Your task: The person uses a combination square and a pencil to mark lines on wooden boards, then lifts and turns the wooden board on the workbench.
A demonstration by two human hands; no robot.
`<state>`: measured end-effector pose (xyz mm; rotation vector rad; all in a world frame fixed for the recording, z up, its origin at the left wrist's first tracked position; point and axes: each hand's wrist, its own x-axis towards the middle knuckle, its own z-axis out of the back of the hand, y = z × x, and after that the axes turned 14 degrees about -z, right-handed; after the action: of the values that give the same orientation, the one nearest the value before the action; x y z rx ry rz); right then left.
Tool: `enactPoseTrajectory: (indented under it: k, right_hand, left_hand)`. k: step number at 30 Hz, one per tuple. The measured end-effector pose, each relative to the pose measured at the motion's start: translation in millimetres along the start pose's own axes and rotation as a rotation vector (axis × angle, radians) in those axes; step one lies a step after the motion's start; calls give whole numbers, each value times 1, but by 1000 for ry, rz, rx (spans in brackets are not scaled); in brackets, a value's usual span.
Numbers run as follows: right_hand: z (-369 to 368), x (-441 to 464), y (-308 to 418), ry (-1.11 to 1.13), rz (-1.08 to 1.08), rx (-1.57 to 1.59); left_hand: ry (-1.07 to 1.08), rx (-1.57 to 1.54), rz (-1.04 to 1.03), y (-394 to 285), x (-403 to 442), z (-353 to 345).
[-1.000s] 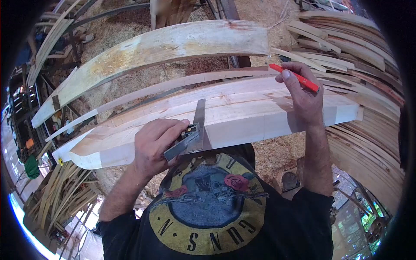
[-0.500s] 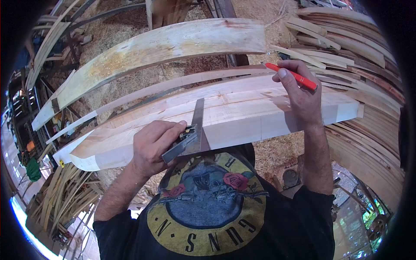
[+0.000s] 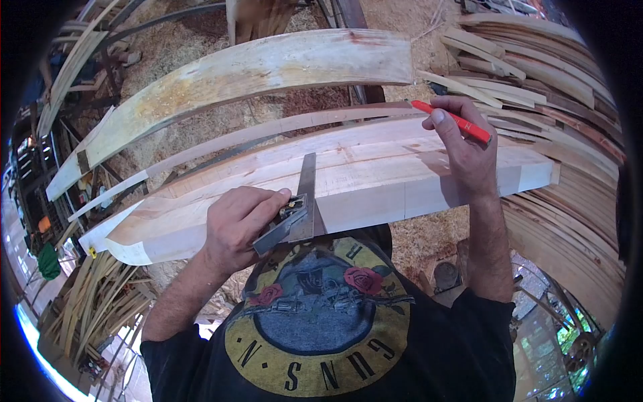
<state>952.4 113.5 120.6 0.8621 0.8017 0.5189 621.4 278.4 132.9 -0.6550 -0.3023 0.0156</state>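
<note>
My left hand (image 3: 238, 224) is closed around the head of a combination square (image 3: 306, 184). The square's metal blade lies across the top of a thick, pale wooden beam (image 3: 362, 201), and its head is at the beam's near edge. A thin pencil line runs down the beam's near side, right of the square. My right hand (image 3: 471, 151) pinches a red carpenter's pencil (image 3: 462, 122) above the beam's right part. The pencil points left, its tip apart from the wood.
Beyond the beam lie a thin curved strip (image 3: 241, 130) and a wide curved plank (image 3: 248, 67). Stacked boards (image 3: 569, 201) fill the right side. A pile of thin offcuts (image 3: 100, 301) lies at the lower left. Sawdust (image 3: 429, 244) covers the ground.
Both hands, the combination square and the pencil stay nearly in place. The view has shifted very slightly.
</note>
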Motion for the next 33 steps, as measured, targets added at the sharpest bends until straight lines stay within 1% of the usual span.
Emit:
enactPoseTrajectory:
  k: [4, 7, 16, 22, 33]
  right_hand:
    - [0, 0, 0, 5, -6, 4]
    - [-5, -1, 1, -40, -13, 52]
    - [-3, -3, 5, -42, 8, -19]
    - [-5, -3, 3, -46, -10, 23]
    - [-4, -3, 4, -37, 16, 3]
  left_hand:
    - [0, -5, -5, 0, 1, 1]
    - [-1, 6, -3, 0, 0, 0]
    - [6, 11, 12, -2, 1, 0]
    - [3, 10, 12, -2, 0, -1]
    - [7, 16, 5, -2, 0, 0]
